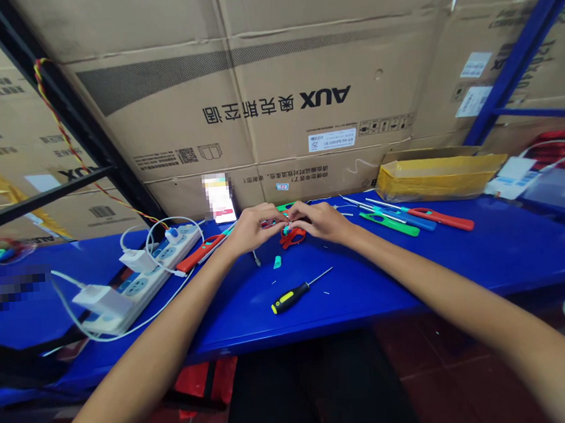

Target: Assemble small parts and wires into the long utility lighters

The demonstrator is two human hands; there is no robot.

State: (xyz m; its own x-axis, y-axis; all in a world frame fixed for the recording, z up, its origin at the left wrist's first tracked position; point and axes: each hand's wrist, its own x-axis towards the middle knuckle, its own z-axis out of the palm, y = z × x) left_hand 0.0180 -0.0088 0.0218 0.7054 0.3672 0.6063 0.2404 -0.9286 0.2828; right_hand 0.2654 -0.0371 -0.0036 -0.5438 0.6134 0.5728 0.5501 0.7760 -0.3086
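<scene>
I see the person's bare left forearm (173, 318) slanting in from eight o'clock and the right forearm (429, 278) from four, left hand (259, 227) and right hand (320, 221) nearly meeting at the dial's centre, fingers bent, thumbs pinching inward.

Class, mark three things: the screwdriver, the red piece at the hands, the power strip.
Red piece (293, 240), head view: lower part.
Screwdriver (299, 293), head view: handle.
Power strip (151, 272), head view: white socket face.

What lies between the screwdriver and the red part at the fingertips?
In the head view, a small teal piece lies on the blue table between the red part and the screwdriver, with a tiny pale sliver nearer the screwdriver.
</scene>
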